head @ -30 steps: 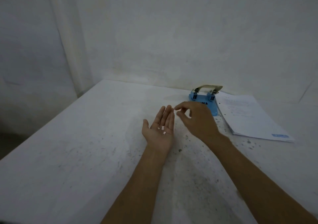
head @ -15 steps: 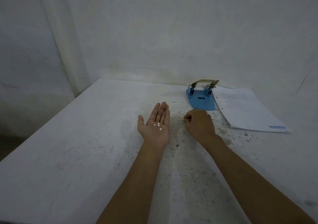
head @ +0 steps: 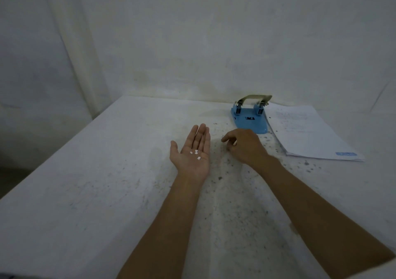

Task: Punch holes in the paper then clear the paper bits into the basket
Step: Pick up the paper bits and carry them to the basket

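Note:
My left hand (head: pixel 192 152) lies palm up and flat on the white table (head: pixel 90 193), with several small white paper bits (head: pixel 195 154) resting in the palm. Just to its right, my right hand (head: pixel 244 144) is knuckles up with the fingers curled down to the table surface; whether it pinches a bit I cannot tell. A blue hole punch (head: pixel 249 117) with a metal lever stands behind the right hand. A stack of white paper (head: pixel 308 135) lies right of the punch. No basket is in view.
The table is speckled with dark spots around my right hand and towards the paper. White walls close in behind the table and at the left; the table's left edge runs diagonally from the back corner towards me.
My right hand dropped from above the left fingertips to the table surface, then shifted slightly with its fingers curled down. The left palm stayed flat with the bits on it.

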